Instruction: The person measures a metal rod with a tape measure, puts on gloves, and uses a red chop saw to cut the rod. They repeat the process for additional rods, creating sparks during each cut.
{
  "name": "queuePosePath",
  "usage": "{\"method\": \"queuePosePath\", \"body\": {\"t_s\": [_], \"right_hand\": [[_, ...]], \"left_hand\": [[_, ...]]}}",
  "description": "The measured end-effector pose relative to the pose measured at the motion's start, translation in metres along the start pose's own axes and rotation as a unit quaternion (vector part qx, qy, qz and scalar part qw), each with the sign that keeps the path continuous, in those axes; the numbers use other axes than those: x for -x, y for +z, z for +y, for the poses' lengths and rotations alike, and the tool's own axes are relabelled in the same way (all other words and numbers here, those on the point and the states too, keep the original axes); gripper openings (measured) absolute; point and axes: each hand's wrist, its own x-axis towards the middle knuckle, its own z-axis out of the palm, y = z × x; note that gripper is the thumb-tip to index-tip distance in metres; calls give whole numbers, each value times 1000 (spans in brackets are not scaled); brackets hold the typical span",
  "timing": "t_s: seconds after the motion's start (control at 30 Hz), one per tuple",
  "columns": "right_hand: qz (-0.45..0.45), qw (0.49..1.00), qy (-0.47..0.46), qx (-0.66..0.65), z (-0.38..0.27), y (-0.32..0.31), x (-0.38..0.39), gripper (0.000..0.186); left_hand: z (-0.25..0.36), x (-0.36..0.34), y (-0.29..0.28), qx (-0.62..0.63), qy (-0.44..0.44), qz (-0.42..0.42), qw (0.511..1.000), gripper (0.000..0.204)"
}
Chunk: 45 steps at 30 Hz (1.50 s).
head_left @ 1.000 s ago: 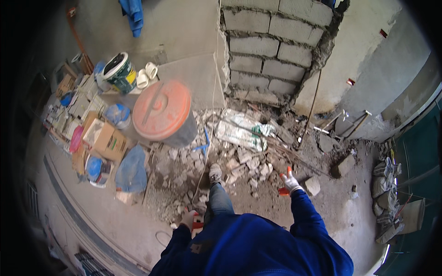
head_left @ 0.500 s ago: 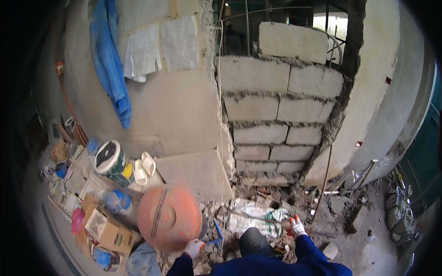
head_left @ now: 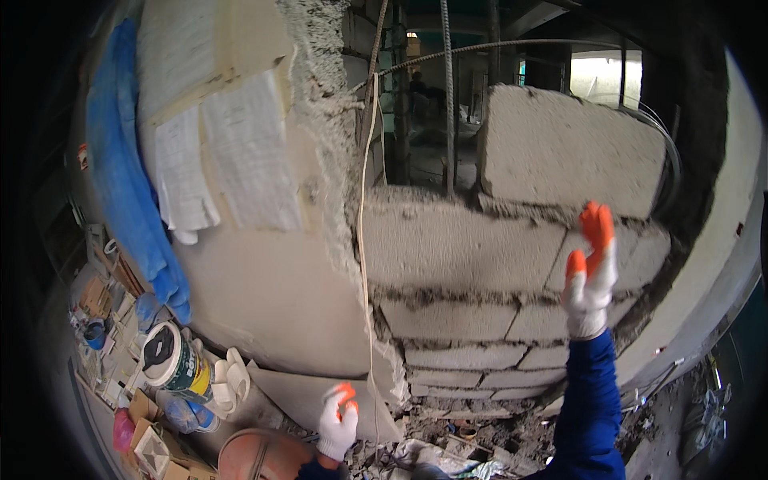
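Observation:
My right hand [head_left: 590,276], in a white glove with orange fingertips, is raised in front of the block wall with thumb and fingers apart. Its fingertips overlap the lower edge of the top block [head_left: 572,152], a single grey block on the uppermost course; whether they touch it I cannot tell. Mortar shows beneath that block. The wide block [head_left: 456,244] to its lower left belongs to the course below. My left hand [head_left: 338,424], gloved alike, is lower down by the plastered wall, fingers loosely bent and apart, holding nothing visible.
Upright steel bars [head_left: 448,96] stand in the opening beside the top block. A pale cord [head_left: 363,264] hangs along the broken wall edge. Below are a reddish round lid [head_left: 260,458], a paint bucket [head_left: 164,360], cardboard boxes [head_left: 152,448], rubble and a white sack [head_left: 436,458].
My view has come up and nearer to the wall. My right hand has risen from the rubble by the white sack to the top block; my left hand has lifted away from beside the reddish lid.

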Motion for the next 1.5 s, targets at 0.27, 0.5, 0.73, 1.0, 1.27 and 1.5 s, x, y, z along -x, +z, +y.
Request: {"method": "queuePosePath", "body": {"t_s": [0.27, 0.5, 0.73, 1.0, 1.27, 1.5], "right_hand": [[-15, 875, -163, 457, 77, 56, -193, 58], [-88, 873, -133, 462, 94, 58, -194, 41], [-116, 858, -159, 474, 101, 51, -195, 44], [-113, 849, -182, 484, 121, 36, -190, 41], [-79, 846, -171, 500, 121, 42, -186, 40], [-60, 855, -173, 485, 114, 53, -189, 40]], "left_hand": [[70, -266, 39, -280, 281, 126, 909, 60], [14, -306, 64, -396, 225, 175, 873, 68], [-15, -302, 65, -414, 319, 229, 821, 72], [-13, -300, 65, -400, 275, 223, 845, 54], [-12, -302, 63, -398, 294, 205, 844, 67], [0, -309, 64, -379, 317, 215, 842, 68]]}}
